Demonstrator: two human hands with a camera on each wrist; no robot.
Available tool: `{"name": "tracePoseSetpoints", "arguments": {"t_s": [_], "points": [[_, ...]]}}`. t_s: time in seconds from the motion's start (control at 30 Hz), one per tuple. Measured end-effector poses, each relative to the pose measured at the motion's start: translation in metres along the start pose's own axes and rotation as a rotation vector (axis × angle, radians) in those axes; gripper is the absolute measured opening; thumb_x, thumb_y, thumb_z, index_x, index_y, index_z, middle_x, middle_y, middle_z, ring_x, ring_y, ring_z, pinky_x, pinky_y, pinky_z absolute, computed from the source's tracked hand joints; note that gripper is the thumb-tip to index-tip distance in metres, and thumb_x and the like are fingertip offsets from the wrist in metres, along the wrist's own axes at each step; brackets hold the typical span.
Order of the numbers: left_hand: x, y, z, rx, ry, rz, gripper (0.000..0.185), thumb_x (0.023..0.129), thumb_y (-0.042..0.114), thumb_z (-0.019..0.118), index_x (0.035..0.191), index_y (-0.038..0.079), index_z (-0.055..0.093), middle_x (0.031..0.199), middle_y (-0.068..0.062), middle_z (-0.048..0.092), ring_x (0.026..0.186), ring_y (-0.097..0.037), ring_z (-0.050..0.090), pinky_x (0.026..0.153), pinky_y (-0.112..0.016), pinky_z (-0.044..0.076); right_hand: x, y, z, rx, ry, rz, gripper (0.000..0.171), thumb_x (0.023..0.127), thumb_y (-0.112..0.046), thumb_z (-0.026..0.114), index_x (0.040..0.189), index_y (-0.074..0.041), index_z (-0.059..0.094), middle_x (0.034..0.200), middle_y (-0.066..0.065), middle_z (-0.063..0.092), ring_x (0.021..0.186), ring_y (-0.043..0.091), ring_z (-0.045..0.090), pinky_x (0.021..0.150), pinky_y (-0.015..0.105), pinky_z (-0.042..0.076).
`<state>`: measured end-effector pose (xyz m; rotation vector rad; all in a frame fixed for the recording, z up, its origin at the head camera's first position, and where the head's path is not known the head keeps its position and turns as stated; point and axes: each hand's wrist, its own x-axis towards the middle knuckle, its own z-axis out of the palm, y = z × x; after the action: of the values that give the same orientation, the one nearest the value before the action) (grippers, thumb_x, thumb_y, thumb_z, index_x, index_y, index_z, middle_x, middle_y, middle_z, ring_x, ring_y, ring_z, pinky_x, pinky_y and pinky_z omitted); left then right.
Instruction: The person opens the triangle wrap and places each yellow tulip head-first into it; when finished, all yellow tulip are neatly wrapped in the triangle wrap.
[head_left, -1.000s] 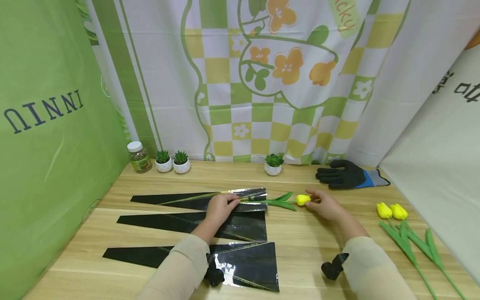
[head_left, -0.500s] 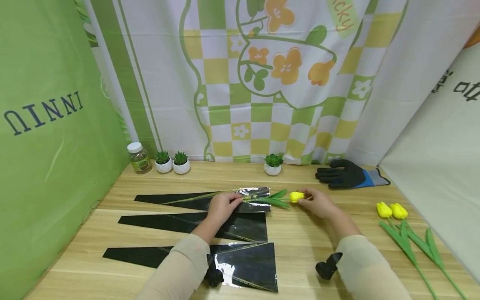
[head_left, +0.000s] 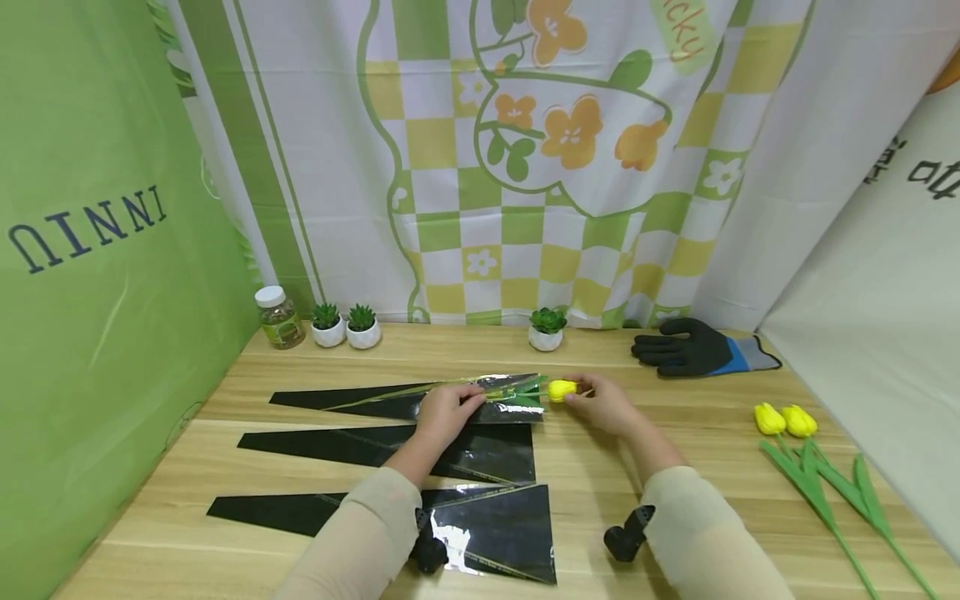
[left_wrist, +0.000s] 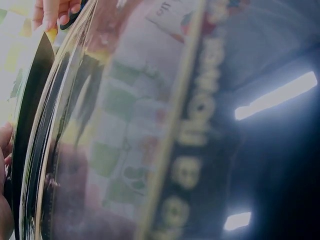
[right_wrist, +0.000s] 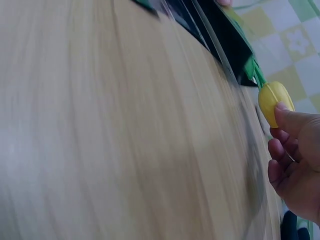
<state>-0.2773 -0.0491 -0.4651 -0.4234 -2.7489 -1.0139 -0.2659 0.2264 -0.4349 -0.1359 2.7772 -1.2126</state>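
In the head view my right hand (head_left: 606, 406) pinches an artificial yellow tulip (head_left: 562, 391) by its bloom. The tulip's stem and green leaves lie inside the farthest black flower sleeve (head_left: 390, 403), and the bloom sits just outside its wide right end. My left hand (head_left: 444, 417) pinches that sleeve near its middle, thumb and fingertips on the glossy film. The right wrist view shows thumb and fingertips on the bloom (right_wrist: 274, 97). In the left wrist view a blurred, shiny sleeve with lettering (left_wrist: 192, 115) fills most of the picture.
Two more black sleeves, the middle one (head_left: 330, 444) and the nearest one (head_left: 517, 533), lie below. Two yellow tulips (head_left: 798, 422) rest at right. Along the back stand a jar (head_left: 281, 321), several potted succulents (head_left: 546, 332) and a black-and-blue glove (head_left: 693, 350).
My right hand has moved left with the tulip, and its leaves have slid into the sleeve. The left hand has stayed nearly in place, holding the sleeve.
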Motion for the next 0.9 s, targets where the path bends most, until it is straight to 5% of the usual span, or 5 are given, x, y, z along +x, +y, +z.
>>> {"name": "tracePoseSetpoints", "arguments": {"t_s": [0.43,0.9], "points": [[0.003,-0.003,-0.002,-0.019,-0.008,-0.026,0.023,0.094,0.032,0.066,0.109,0.019,0.077,0.116,0.002,0.073,0.111,-0.022,0.068,0.097,-0.044,0.053,0.009,-0.018,0.027,0.132,0.035,0.040,0.035,0.095,-0.013,0.064,0.127,0.000,0.061,0.113,0.017,0.066,0.103,0.024,0.060,0.092,0.036,0.051],[0.003,-0.002,-0.003,-0.067,-0.025,-0.045,0.024,0.094,0.033,0.066,0.111,0.020,0.077,0.114,0.001,0.074,0.109,-0.023,0.069,0.095,-0.044,0.055,0.017,-0.021,0.041,0.347,-0.040,0.076,0.026,0.097,-0.002,0.058,0.121,0.009,0.060,0.108,0.022,0.068,0.085,0.008,0.064,0.075,0.019,0.056]]}}
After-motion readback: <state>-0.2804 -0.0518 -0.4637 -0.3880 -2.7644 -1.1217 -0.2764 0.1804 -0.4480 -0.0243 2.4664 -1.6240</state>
